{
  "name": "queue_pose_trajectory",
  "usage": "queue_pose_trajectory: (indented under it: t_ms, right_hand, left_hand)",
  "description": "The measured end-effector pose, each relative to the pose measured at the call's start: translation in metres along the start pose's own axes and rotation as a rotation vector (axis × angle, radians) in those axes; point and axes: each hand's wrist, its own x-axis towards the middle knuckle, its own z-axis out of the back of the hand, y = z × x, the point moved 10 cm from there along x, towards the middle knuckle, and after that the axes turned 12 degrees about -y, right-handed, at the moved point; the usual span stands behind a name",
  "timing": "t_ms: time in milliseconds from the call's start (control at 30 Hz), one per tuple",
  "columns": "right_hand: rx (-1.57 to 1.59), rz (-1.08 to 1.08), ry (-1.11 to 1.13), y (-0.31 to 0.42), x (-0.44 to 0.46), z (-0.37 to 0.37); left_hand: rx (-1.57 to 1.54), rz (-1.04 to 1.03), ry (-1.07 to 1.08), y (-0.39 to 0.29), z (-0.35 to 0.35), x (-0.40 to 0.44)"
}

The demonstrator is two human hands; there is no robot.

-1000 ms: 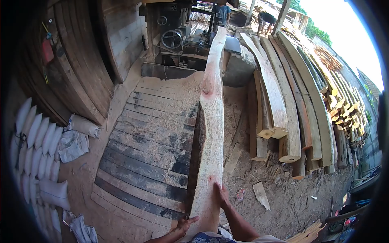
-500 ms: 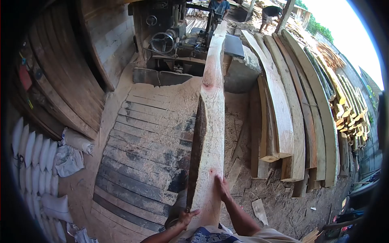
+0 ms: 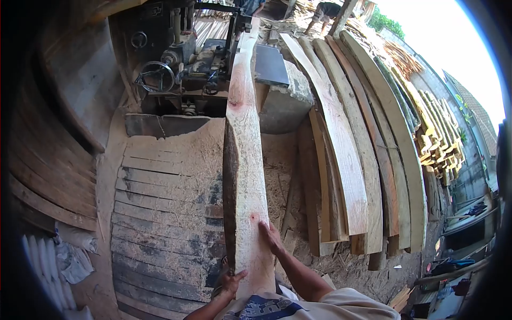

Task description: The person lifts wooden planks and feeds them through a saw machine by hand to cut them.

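Note:
A long, thick slab of timber [image 3: 248, 181] runs from my body away to the sawing machine [image 3: 205, 58]. Its top is pale and freshly cut, with reddish knots, and dark bark lines its left side. My left hand [image 3: 231, 281] grips the slab's left edge close to me, thumb on top and the other fingers partly hidden. On the right edge, a little farther forward, my right hand [image 3: 272, 238] holds the timber, with its underside fingers out of sight. The far end lies at the machine's upright.
Several long planks [image 3: 341, 144] are stacked at the right, with a pile of logs [image 3: 434, 128] beyond. Sawdust covers the slatted floor [image 3: 165, 213]. White sacks [image 3: 45, 261] stand at the left. Two people, a blue shirt [image 3: 250, 6] and bare legs [image 3: 320, 21], are behind the machine.
The view has turned to the right, so the scene sits farther left. Both hands keep hold of the timber in nearly the same places.

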Motion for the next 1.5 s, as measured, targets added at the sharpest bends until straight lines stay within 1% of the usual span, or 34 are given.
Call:
queue_pose_trajectory:
  t_ms: [67,200,267,300,367,400,500,567,600,633,733,767,833,867,900,933,967,1000,1067,1133,1200,1233,1267,1333,1367,1400,1467,1500]
  right_hand:
    - [-0.03,0.023,-0.026,0.03,0.035,-0.012]
    - [-0.049,0.042,-0.014,0.07,0.113,-0.038]
    - [-0.094,0.052,0.005,0.087,0.156,-0.049]
    - [-0.074,0.058,0.007,0.117,0.164,-0.061]
    - [-0.062,0.072,0.016,0.131,0.214,-0.07]
    - [-0.055,0.086,0.029,0.145,0.242,-0.078]
    - [-0.094,0.113,0.022,0.193,0.298,-0.097]
    - [-0.084,0.132,0.037,0.219,0.336,-0.11]
    - [-0.079,0.162,0.052,0.232,0.354,-0.115]
    - [-0.105,0.165,0.072,0.243,0.37,-0.122]
    - [-0.215,0.192,0.115,0.264,0.399,-0.128]
    - [-0.254,0.208,0.122,0.27,0.408,-0.128]
    - [-0.217,0.201,0.207,0.279,0.409,-0.131]
    - [-0.197,0.202,0.246,0.284,0.409,-0.131]
    - [-0.327,0.173,0.203,0.278,0.413,-0.119]
    - [-0.383,0.196,0.186,0.279,0.419,-0.112]
    - [-0.46,0.169,0.192,0.274,0.422,-0.103]
    - [-0.54,0.141,0.201,0.285,0.418,-0.104]
    - [-0.6,0.158,0.193,0.315,0.421,-0.112]
    - [-0.612,0.213,0.104,0.337,0.44,-0.118]
    - [-0.668,0.341,-0.015,0.358,0.474,-0.125]
    - [-0.626,0.367,-0.074,0.356,0.498,-0.126]
    - [-0.517,0.328,-0.06,0.359,0.52,-0.132]
    - [-0.415,0.236,-0.126,0.344,0.577,-0.129]
    - [-0.426,0.276,-0.122,0.362,0.591,-0.139]
    - [-0.44,0.312,-0.12,0.387,0.609,-0.15]
    - [-0.294,0.321,-0.079,0.394,0.658,-0.161]
    - [-0.25,0.225,-0.06,0.4,0.675,-0.164]
  left_hand:
    - [-0.039,-0.019,0.02,-0.034,-0.014,0.033]
    - [0.088,0.095,-0.035,-0.086,-0.032,0.095]
    - [0.017,0.091,-0.007,-0.101,-0.047,0.136]
    - [-0.017,0.09,0.008,-0.109,-0.058,0.157]
    - [-0.018,0.028,-0.001,-0.14,-0.075,0.197]
    - [-0.023,-0.012,-0.011,-0.165,-0.083,0.218]
    - [0.037,0.046,0.003,-0.247,-0.106,0.249]
    - [0.031,0.016,-0.024,-0.3,-0.119,0.277]
    - [0.033,0.009,-0.029,-0.315,-0.124,0.286]
    - [0.068,0.046,-0.055,-0.281,-0.129,0.324]
    - [0.111,0.075,0.064,-0.329,-0.154,0.366]
    - [0.095,0.039,0.033,-0.337,-0.158,0.386]
    - [0.061,-0.033,-0.022,-0.356,-0.171,0.429]
    - [0.062,-0.029,-0.017,-0.366,-0.178,0.445]
    - [0.063,-0.024,-0.009,-0.388,-0.185,0.458]
    - [0.066,-0.016,0.001,-0.415,-0.196,0.471]
    - [-0.027,-0.068,0.015,-0.447,-0.206,0.482]
    - [-0.015,-0.093,0.01,-0.461,-0.212,0.505]
    - [-0.002,-0.103,-0.002,-0.477,-0.228,0.554]
    - [0.017,-0.057,-0.01,-0.495,-0.247,0.593]
    - [0.043,0.01,-0.019,-0.523,-0.263,0.637]
    - [0.056,0.042,-0.02,-0.537,-0.27,0.656]
    - [0.073,0.072,-0.019,-0.553,-0.277,0.675]
    - [0.137,0.046,-0.051,-0.63,-0.281,0.672]
    - [0.164,-0.053,-0.078,-0.634,-0.289,0.705]
    - [0.305,0.002,-0.061,-0.671,-0.287,0.695]
    - [0.257,-0.128,-0.282,-0.672,-0.275,0.734]
    - [0.194,-0.134,-0.284,-0.666,-0.275,0.744]
